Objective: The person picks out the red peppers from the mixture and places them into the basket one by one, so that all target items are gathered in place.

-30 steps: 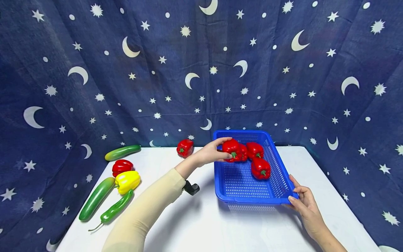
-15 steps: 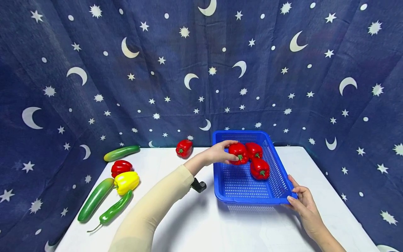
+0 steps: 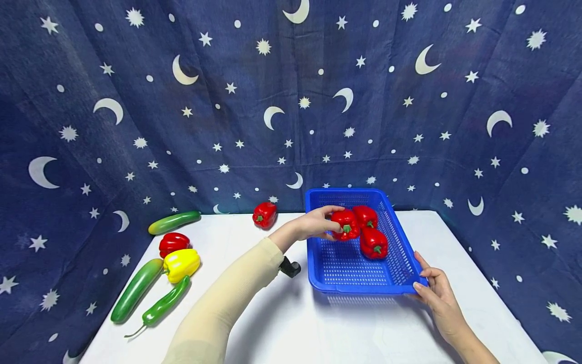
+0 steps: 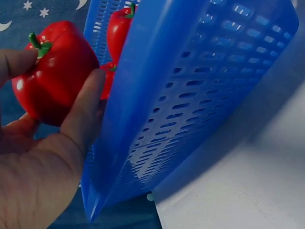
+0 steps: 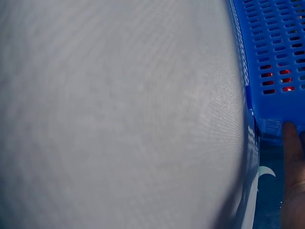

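My left hand (image 3: 317,222) reaches over the left side of a blue plastic basket (image 3: 354,289) and grips a red bell pepper (image 3: 345,225), its green stem facing me. In the left wrist view, my fingers and thumb wrap round that bell pepper (image 4: 59,81), close to the basket's rim (image 4: 147,62). Beside it in the basket lie two more red bell peppers, one at the back (image 3: 365,216) and one nearer (image 3: 374,243). My right hand (image 3: 442,304) holds the basket's near right corner, thumb over the rim. In the right wrist view, a finger (image 5: 289,143) touches the basket wall.
Another red bell pepper (image 3: 264,215) sits at the table's back edge. On the left are two cucumbers, one far (image 3: 175,222) and one near (image 3: 136,291), a red bell pepper (image 3: 174,244), a yellow bell pepper (image 3: 182,265) and a green chili pepper (image 3: 165,302). A starry curtain (image 3: 227,126) surrounds the white table.
My left hand has moved right and slightly lower with the red bell pepper, which now hides one seen behind it before. My right hand keeps its hold on the basket corner.
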`<state>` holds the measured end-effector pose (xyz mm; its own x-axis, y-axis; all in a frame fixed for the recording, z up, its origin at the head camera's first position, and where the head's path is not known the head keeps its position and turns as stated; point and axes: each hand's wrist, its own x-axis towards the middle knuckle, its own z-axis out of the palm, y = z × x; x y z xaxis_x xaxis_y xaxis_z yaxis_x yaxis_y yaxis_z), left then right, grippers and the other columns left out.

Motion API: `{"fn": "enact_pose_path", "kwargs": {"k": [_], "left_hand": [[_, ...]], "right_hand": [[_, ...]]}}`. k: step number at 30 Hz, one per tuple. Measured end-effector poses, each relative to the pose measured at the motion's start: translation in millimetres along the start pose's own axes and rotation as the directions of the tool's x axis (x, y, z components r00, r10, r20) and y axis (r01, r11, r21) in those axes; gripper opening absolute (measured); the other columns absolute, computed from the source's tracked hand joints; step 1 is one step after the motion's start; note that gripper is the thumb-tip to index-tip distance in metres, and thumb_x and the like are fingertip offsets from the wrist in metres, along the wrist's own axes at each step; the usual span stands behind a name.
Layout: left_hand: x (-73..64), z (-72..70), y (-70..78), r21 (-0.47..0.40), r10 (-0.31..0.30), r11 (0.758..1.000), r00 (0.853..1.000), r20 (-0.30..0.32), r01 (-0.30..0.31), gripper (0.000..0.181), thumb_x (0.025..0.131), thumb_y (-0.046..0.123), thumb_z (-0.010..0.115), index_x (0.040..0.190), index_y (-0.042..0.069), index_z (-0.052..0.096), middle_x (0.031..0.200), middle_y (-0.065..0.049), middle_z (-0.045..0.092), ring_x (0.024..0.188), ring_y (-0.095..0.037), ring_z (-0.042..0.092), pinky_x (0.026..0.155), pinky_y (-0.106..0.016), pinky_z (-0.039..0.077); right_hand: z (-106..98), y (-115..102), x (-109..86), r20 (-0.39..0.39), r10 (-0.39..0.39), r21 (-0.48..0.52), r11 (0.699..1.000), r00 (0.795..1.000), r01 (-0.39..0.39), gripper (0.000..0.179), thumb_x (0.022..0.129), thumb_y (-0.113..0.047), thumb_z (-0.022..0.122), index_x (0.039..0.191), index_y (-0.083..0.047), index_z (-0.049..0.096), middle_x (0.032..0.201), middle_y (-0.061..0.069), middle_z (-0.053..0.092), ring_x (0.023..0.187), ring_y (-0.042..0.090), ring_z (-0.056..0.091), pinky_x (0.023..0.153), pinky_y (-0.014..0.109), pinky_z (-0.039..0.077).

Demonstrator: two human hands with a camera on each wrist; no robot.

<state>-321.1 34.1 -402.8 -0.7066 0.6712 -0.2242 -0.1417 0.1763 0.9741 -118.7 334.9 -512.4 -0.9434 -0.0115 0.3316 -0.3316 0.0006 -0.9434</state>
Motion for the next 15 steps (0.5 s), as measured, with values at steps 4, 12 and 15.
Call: {"fn": "enact_pose_path", "kwargs": {"k": [4,12,15], "left_hand": [[1.2,4.1,1.0,0.125,-0.01,0.992,1.0,0.003,0.009,0.069,0.087,0.001,0.072,0.15,0.012,0.048,0.124,-0.01,0.054,0.1,-0.024,0.066,0.094,-0.052,0.055],[2.2,16.9,9.8,0.35,-0.121,0.93,0.993,0.014,0.108,0.075,0.085,0.004,0.081,0.152,0.013,0.049,0.134,-0.011,0.052,0.109,-0.024,0.062,0.092,-0.048,0.057],[3.4,18.0,16.3,0.363,-0.147,0.923,0.989,0.022,0.13,0.075,0.085,0.004,0.081,0.152,0.012,0.048,0.138,-0.013,0.051,0.111,-0.027,0.062,0.092,-0.05,0.056]], "right_hand": [[0,0,0.4,0.004,-0.009,0.008,1.0,1.0,0.009,0.02,0.104,0.009,0.042,0.12,-0.002,0.036,0.169,0.001,0.021,0.139,0.002,0.039,0.086,0.024,0.056],[1,-2,-0.6,-0.006,0.0,0.004,1.0,1.0,0.001,0.019,0.104,0.008,0.042,0.12,-0.001,0.036,0.169,0.003,0.021,0.139,0.002,0.04,0.086,0.024,0.056],[1,-3,-1.2,-0.008,0.003,0.0,1.0,1.0,-0.003,0.019,0.104,0.008,0.042,0.12,0.0,0.036,0.169,0.004,0.021,0.139,0.001,0.039,0.086,0.024,0.056]]}}
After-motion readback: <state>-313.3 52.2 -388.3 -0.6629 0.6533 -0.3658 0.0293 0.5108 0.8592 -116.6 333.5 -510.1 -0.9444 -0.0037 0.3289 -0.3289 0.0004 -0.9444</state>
